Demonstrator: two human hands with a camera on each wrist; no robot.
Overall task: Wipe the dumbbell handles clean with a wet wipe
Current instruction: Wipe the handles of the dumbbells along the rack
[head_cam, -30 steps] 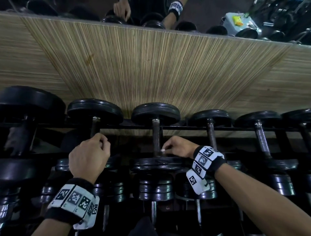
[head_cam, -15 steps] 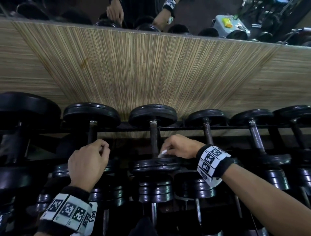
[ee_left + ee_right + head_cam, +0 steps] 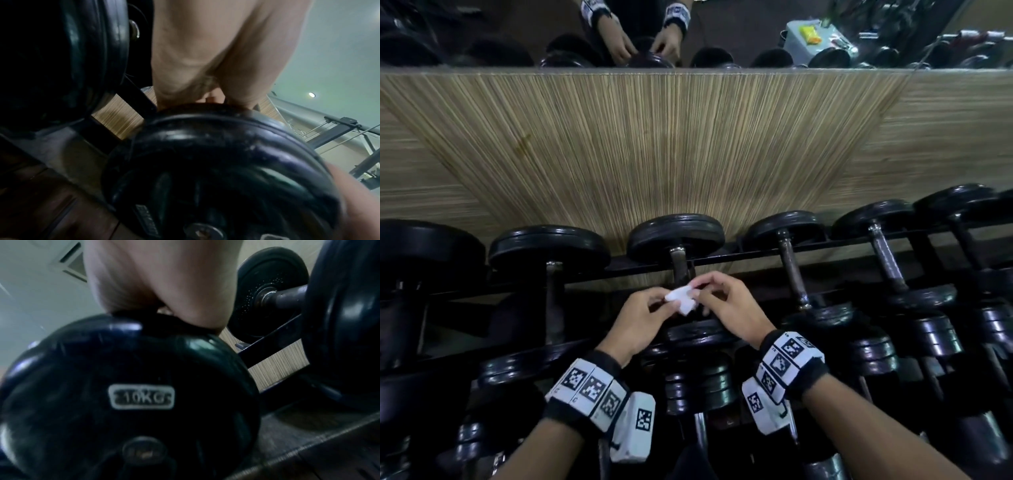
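I find both hands together at the middle of the rack. The left hand (image 3: 635,317) pinches the near-left edge of one white wet wipe (image 3: 681,298) between thumb and fingertips; the right hand (image 3: 726,308) pinches its far-right edge, so each grip is closed on the wipe. The wipe hangs crumpled between them, just above the handle (image 3: 679,269) of the centre dumbbell (image 3: 676,236) and over its near plate (image 3: 698,334); whether it touches the handle I cannot tell.

From the wrist views I see only the heel of each hand above that near plate (image 3: 127,395), which is stamped 10KG; the fingers and the wipe are hidden there.

Count on the upper tier of the rack (image 3: 756,255), head view: seven dumbbells at least partly in frame, the centre one and three to each side. A lower tier holds more, too dark for me to count. One wipe. Two wristbands with printed markers. A striped wood panel (image 3: 671,144) backs the rack, with a mirror (image 3: 722,31) above it.

Change from a second ago: the left hand was then closed round the neighbouring handle to the left, and the right hand alone held the wipe at the centre handle. The left hand has since crossed over and taken hold of the wipe.
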